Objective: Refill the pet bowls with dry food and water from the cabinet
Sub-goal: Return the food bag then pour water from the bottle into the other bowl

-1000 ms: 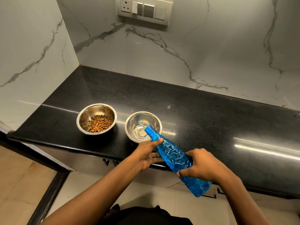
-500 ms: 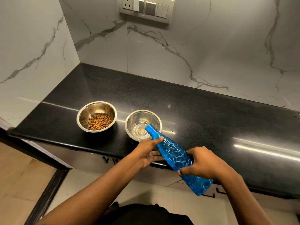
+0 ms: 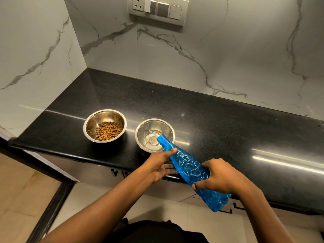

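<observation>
Two steel bowls stand on the black counter [image 3: 219, 123]. The left bowl [image 3: 89, 123] holds brown dry food [image 3: 108, 130]. The right bowl [image 3: 140, 130] has a little water at its bottom. A blue faceted plastic bottle [image 3: 189, 169] is tilted, its open mouth over the right bowl's near rim. My right hand [image 3: 224, 178] grips the bottle's lower body. My left hand [image 3: 161, 163] supports the neck from the left and below, thumb on top.
Marble walls close the counter at the back and left. A switch panel [image 3: 157, 9] is on the back wall. The counter's front edge runs under my hands, with pale floor tiles [image 3: 21, 199] below at left.
The bottle and both hands have stayed almost in place over the right bowl. The water in that bowl looks slightly more than before.
</observation>
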